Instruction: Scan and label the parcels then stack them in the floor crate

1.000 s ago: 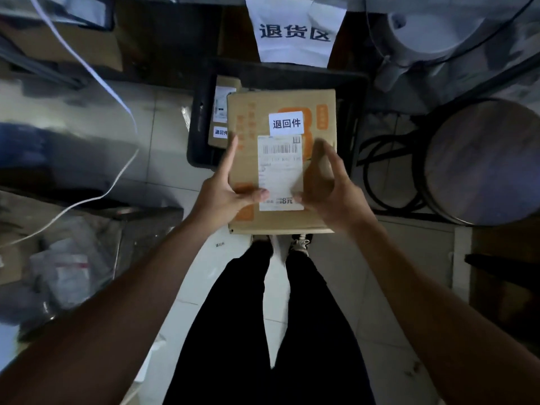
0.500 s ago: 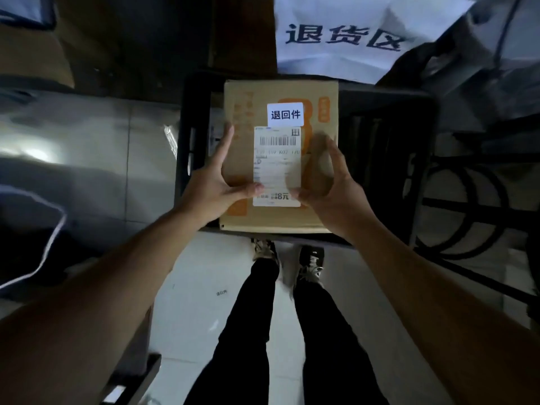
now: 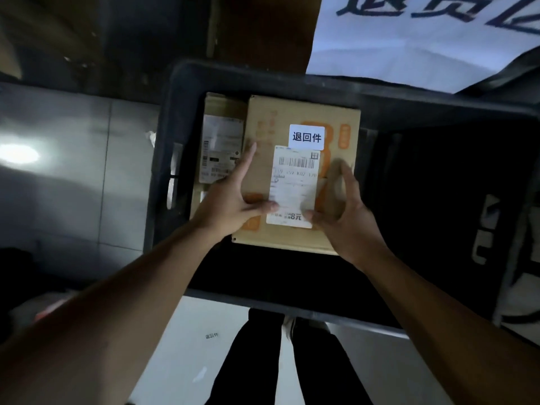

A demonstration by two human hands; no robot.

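Note:
A brown cardboard parcel (image 3: 274,112) lies flat inside the outline of the black floor crate (image 3: 263,76). It bears a white shipping label with a barcode (image 3: 295,185) and a small white sticker with printed characters (image 3: 306,137). My left hand (image 3: 230,200) grips its left edge, thumb on top and index finger stretched along the side. My right hand (image 3: 347,217) grips its right side with the thumb on top. Whether the parcel touches the crate floor I cannot tell. A smaller labelled parcel (image 3: 222,141) sits in the crate to its left.
A large white paper sign (image 3: 423,42) hangs behind the crate at the upper right. Pale floor tiles (image 3: 87,171) lie to the left. My legs in black trousers (image 3: 263,363) stand at the crate's near rim. A small sticker (image 3: 211,336) lies on the floor.
Both hands have carried the parcel forward and down into the crate, beside the smaller parcel. The camera has leaned in over the crate.

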